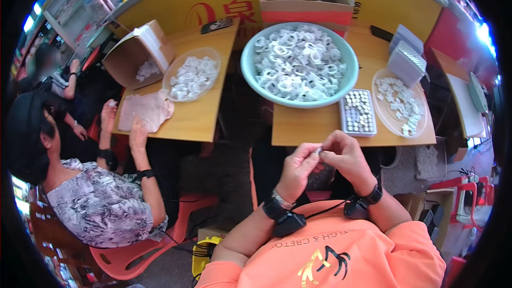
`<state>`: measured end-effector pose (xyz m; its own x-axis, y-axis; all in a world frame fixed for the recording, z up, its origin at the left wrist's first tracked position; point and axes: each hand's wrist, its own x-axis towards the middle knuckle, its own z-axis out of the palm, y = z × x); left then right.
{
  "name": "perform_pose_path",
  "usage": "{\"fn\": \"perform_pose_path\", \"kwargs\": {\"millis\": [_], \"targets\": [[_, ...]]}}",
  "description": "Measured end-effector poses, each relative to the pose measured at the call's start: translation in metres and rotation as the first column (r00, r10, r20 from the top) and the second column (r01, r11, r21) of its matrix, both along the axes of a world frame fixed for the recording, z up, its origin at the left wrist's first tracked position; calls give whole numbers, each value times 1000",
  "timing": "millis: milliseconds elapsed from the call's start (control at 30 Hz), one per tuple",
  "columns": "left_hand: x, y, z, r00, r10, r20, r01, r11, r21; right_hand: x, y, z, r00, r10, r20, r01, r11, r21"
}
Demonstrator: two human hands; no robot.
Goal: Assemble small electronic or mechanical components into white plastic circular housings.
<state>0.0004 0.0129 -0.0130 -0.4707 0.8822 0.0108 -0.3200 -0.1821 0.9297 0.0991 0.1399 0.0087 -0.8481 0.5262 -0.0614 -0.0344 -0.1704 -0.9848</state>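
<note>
Above my lap, just off the table's near edge, my two hands meet fingertip to fingertip. My left hand (300, 169) is closed in a pinch on a small white piece (318, 151). The fingers of my right hand (348, 161) are pinched at the same piece from the other side and hide most of it. Closest to my hands on the table stands a white tray (343, 126) with rows of small round silvery parts. Right of it lies a clear round lid-like dish (382, 111) holding small white pieces. A large mint-green basin (247, 69) is heaped with white ring-shaped plastic parts (296, 56).
An open cardboard box (304, 8) stands behind the basin. Stacked plastic trays (407, 63) sit at the right. On the left, a co-worker (101, 192) sits at another table (197, 120) with a pink cloth (144, 111), a dish of white rings (194, 77) and a tipped box (125, 61).
</note>
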Motion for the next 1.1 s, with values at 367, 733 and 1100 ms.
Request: {"fn": "perform_pose_path", "kwargs": {"millis": [367,733,1100], "targets": [[-31,-8,-10,898,41,439,-130,976,176,-4,-8,1,999,8,43,-14,992,127],[-23,-6,-4,906,89,414,-169,973,160,-16,-11,22,998,-42,37,15,837,547],[-16,-8,2,962,137,238,-168,979,113,-25,2,6,985,164,50,-164,986,-20]]}}
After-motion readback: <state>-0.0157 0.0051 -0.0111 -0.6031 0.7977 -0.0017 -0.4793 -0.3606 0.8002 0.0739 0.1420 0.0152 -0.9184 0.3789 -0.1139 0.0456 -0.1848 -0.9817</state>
